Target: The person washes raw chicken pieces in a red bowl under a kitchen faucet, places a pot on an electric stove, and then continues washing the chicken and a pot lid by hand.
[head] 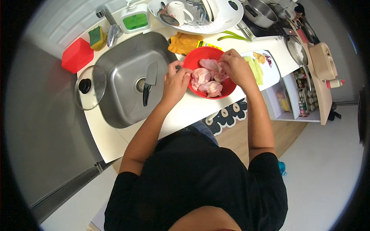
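Note:
Raw chicken pieces [210,88] lie in a red plastic bowl [233,89] at the counter's front edge. My left hand [175,83] is at the bowl's left side, fingers bent over the rim, with a fingertip close to one piece. On the opposite side, my right hand [238,69] reaches over the rim and pinches the edge of a chicken piece; its fingertips are partly hidden. Right of the bowl is a white cutting board [270,76] bearing pale green vegetable slices [255,69], chopped yellowish bits [259,57] and purple slices [268,59].
A black-handled knife [151,76] lies in the steel sink [121,95]. A glass lid [96,92] overlaps the sink's left rim. Behind the bowl are an orange cloth [185,42], green stalks [234,36] and a dish rack [225,26]. A pot [261,14] stands on the cooktop.

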`<state>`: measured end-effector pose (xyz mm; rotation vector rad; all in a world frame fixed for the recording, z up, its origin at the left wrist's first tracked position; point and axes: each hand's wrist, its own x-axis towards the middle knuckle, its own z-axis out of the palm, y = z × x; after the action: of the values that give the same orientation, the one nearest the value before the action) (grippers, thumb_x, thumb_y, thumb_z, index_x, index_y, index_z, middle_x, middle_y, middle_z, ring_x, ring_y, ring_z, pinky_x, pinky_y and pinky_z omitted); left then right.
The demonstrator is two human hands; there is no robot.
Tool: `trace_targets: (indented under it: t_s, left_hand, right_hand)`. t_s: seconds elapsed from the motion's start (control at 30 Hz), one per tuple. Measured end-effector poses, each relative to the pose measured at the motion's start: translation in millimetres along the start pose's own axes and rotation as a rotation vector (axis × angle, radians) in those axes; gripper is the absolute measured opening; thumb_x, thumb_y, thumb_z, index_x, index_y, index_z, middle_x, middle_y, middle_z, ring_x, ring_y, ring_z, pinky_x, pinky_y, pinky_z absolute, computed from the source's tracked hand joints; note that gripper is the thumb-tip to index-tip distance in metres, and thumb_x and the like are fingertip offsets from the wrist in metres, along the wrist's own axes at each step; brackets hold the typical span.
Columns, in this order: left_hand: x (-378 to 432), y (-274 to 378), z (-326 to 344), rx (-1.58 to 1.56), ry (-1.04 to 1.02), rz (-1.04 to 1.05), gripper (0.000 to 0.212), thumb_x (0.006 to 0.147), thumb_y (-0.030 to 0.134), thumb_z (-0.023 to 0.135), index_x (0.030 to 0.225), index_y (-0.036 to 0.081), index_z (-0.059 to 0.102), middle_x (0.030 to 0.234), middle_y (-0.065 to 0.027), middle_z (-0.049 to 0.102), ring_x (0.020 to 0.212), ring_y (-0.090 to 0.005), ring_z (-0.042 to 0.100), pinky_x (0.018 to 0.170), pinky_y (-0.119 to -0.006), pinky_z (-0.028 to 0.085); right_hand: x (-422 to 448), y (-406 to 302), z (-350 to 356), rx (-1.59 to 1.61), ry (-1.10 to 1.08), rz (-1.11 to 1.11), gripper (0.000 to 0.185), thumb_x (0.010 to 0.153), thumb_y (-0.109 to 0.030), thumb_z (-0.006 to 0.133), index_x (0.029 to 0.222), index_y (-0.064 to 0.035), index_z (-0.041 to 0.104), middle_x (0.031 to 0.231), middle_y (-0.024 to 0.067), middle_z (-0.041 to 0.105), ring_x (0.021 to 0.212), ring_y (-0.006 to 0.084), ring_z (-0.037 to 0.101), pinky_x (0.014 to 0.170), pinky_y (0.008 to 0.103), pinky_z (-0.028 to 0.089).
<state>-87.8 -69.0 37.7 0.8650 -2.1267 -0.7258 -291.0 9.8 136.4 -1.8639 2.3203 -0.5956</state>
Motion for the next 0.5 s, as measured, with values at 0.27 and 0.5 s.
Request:
trace_targets:
  t_s: [0.27, 0.5]
  left_hand:
    - [-22, -23, -50, -0.329, -0.055, -0.117, 0.024, 0.084, 0.015, 0.058, 0.107, 0.007, 0.057, 0.11, -0.0134, 0.047, 0.096, -0.0266, 0.052, 0.083, -0.033, 0.044]
    - [-56, -64, -137, 0.248, -0.019, -0.254, 0.019, 0.081, 0.016, 0.059, 0.097, 0.007, 0.063, 0.099, -0.0116, 0.059, 0.09, -0.031, 0.057, 0.076, -0.039, 0.046]
  right_hand:
    - [14, -123, 1, 0.3, 0.331, -0.364, 0.01, 0.079, -0.007, 0.061, 0.087, -0.0054, 0.064, 0.086, 0.0111, 0.057, 0.077, 0.03, 0.058, 0.068, 0.0372, 0.047]
    - [-1, -164, 154, -0.113, -0.252, -0.402, 0.028, 0.08, -0.01, 0.05, 0.107, -0.0072, 0.058, 0.084, 0.013, 0.062, 0.072, 0.0318, 0.065, 0.062, 0.0425, 0.053]
